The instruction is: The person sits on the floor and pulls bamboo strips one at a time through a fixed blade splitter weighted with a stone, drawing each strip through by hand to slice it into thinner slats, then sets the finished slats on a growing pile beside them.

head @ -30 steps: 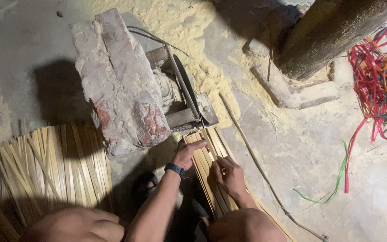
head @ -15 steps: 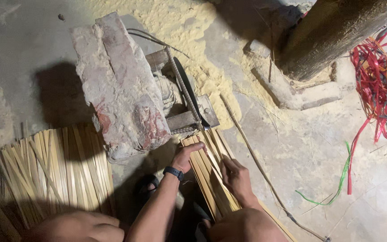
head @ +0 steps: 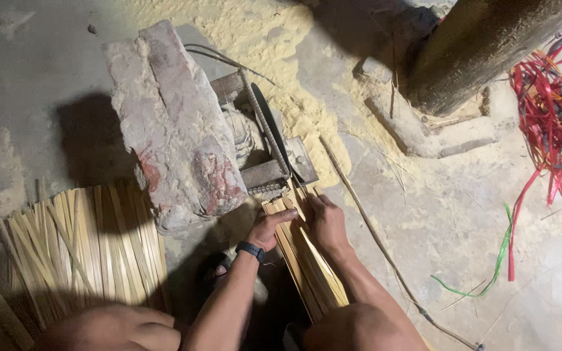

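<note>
A: what's going on by the saw?

B: both hands are on a strip bundle (head: 307, 260). Left hand (head: 273, 227) and right hand (head: 325, 221) press its front end, right at the blade (head: 269, 133).

A: rest of the floor?

B: stone (head: 173, 123) on the saw, strip pile (head: 86, 247) left, red straps (head: 554, 117) right, sawdust (head: 274, 39).

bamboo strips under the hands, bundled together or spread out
Bundled: the bamboo strips lie packed side by side, left hand and right hand pressing them.
</note>
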A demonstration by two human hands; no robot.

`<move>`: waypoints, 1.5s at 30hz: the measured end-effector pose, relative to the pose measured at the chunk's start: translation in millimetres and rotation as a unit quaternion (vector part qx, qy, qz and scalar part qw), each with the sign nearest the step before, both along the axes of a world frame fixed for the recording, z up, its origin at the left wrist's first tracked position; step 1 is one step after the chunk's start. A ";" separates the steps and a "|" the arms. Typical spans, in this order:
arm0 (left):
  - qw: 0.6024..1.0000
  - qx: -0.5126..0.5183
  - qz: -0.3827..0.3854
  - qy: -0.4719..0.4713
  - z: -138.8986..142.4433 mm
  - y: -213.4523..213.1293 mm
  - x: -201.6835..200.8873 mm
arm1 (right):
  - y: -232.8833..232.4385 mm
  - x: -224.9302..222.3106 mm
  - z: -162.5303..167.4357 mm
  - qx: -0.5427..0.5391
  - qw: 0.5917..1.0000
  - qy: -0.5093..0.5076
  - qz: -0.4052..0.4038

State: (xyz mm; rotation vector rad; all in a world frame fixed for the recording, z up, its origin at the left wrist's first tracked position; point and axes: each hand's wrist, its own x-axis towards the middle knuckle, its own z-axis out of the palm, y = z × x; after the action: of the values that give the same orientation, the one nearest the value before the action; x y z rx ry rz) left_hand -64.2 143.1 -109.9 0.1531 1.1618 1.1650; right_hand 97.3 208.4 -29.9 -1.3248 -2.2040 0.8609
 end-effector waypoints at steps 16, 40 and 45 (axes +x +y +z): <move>0.992 0.057 0.045 -0.107 5.5 -4.6 -4.1 | -64.4 98.3 -46.0 -0.228 0.971 0.027 -0.065; 0.998 0.043 -0.002 -0.043 -2.3 -0.7 6.8 | -1.5 -3.4 4.4 -0.049 0.999 -0.002 -0.012; 1.000 -0.014 0.009 0.023 -3.6 6.6 13.1 | -2.5 4.8 9.5 -0.093 0.995 -0.027 0.005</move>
State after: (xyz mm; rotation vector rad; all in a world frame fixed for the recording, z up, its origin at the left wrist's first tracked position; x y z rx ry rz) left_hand -51.1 149.7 -113.6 0.1497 1.2212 1.1653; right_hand 102.1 205.9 -20.4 -1.4377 -2.2184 1.0684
